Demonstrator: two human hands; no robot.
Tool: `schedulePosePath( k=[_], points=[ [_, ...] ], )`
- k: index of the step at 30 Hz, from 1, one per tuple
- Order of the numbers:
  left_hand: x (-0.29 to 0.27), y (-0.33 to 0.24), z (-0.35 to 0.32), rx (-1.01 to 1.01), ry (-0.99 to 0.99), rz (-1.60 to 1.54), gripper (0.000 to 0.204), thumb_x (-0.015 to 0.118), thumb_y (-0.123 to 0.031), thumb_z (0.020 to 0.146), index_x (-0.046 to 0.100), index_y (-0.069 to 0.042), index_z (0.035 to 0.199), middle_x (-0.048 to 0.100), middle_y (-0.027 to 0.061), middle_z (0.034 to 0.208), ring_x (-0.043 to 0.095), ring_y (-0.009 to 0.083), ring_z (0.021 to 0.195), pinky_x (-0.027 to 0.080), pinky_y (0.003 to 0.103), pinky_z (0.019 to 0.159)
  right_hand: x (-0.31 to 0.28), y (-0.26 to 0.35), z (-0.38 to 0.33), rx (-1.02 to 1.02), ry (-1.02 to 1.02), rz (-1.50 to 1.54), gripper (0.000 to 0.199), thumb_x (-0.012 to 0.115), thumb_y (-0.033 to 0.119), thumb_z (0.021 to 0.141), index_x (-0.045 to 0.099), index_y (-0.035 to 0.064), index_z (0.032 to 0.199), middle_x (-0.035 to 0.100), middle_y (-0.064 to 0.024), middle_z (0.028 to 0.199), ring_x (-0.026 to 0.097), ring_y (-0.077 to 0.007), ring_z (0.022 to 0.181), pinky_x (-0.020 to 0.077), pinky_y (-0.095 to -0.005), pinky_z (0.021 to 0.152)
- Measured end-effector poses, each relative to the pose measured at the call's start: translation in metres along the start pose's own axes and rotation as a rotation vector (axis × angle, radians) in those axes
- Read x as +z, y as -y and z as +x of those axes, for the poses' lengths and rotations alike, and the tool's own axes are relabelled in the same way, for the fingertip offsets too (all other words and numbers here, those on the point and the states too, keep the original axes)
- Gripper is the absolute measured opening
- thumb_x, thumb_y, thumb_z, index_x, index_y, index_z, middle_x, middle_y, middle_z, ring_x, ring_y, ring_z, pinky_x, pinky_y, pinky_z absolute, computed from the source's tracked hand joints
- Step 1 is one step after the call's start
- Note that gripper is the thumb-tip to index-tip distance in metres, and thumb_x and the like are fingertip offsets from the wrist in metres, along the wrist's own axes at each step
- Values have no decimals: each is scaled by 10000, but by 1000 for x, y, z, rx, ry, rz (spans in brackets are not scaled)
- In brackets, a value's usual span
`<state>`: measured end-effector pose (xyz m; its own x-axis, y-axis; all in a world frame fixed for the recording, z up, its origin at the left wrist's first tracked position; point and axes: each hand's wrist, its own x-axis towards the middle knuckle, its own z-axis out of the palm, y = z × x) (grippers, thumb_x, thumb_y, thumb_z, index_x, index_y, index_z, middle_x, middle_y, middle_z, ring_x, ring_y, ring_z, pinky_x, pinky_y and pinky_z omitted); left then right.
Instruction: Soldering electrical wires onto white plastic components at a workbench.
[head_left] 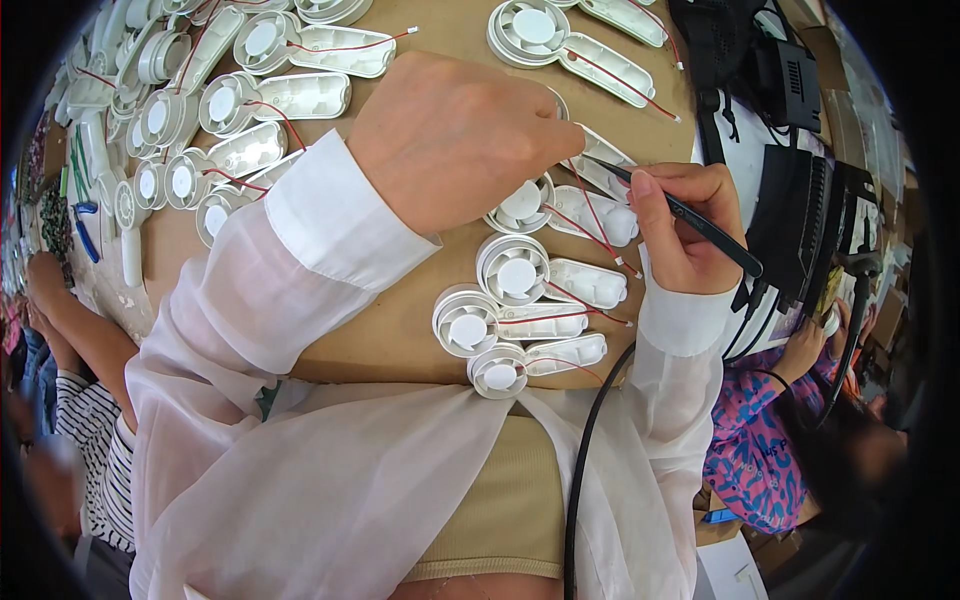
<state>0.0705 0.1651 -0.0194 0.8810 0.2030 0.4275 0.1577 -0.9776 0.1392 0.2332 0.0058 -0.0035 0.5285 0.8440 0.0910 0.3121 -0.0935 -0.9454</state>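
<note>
No labels, signs or screens to be seen anywhere. Only brown cardboard boxes (885, 320) at the far right edge, past the bench (400, 340). Too dark and bent there to tell more.

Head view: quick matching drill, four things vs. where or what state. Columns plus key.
1. left hand
2. right hand
3. black cable
4. blue-handled tool

A. lies at the table's far left edge
B. grips a thin black pen-like tool
C. rests knuckles-up on a white fan housing
D. runs down past the waist

Pairs: 1-C, 2-B, 3-D, 4-A
</note>
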Motion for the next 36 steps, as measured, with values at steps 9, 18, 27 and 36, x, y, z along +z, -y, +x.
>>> schedulePosePath(
  k=[9, 18, 27, 36],
  points=[
    [-2, 1, 0, 2, 21, 8, 139, 656, -138, 736, 704, -194, 854, 487, -50, 700, 491, 159, 539, 370, 309, 478, 2, 1, 0, 11, 4, -12, 139, 730, -42, 851, 600, 8, 851, 721, -76, 860, 571, -92, 644, 443, -193, 585],
    [0, 1, -1, -3, -2, -13, 142, 657, -138, 738, 703, -188, 862, 480, -44, 706, 493, 160, 543, 372, 309, 482, 2, 0, 1, -43, -19, -28, 137, 734, -50, 840, 608, 5, 849, 720, -73, 848, 571, -94, 629, 451, -196, 580],
    [-1, 1, 0, 1, 13, -20, 159, 658, -138, 736, 706, -180, 882, 476, -38, 715, 499, 164, 552, 379, 312, 491, 1, -2, 0, -16, -6, -38, 139, 740, -52, 832, 615, 0, 862, 722, -78, 844, 584, -97, 635, 457, -194, 582],
    [-1, -1, 0, -1, 16, -4, 156, 654, -141, 742, 702, -180, 885, 473, -36, 714, 501, 168, 552, 382, 314, 491, -1, -4, -1, -10, -18, -55, 140, 744, -49, 832, 617, -2, 868, 724, -88, 857, 606, -109, 657, 474, -202, 602]
  ],
)
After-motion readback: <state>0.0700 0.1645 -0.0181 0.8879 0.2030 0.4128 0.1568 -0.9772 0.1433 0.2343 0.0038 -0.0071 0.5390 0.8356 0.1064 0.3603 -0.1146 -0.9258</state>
